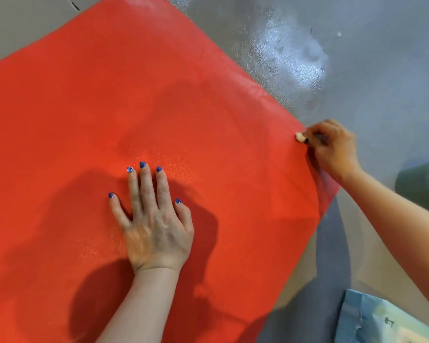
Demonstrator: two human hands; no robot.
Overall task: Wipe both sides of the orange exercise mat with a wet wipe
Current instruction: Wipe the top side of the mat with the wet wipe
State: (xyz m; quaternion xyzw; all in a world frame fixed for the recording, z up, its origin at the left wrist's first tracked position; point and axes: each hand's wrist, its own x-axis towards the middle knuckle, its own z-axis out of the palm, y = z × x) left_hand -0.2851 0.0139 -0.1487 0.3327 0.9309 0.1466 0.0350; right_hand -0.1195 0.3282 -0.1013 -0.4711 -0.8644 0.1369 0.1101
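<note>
Grey floor [357, 45] shows along the top and right of the frame, under one orange exercise mat [109, 107] filling the left and centre. Left hand [154, 229] lies flat mid-frame, fingers spread. Right hand [332, 149], at the mat's right edge, pinches one small whitish wad, probably the wet wipe [299, 137]. One blue packet [372, 323] sits lower right.

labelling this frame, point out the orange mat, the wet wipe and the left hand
orange mat [89, 100], head view, bare upper surface
wet wipe [299, 137], head view, wad showing beyond the fingers
left hand [156, 233], head view, back of hand
</note>
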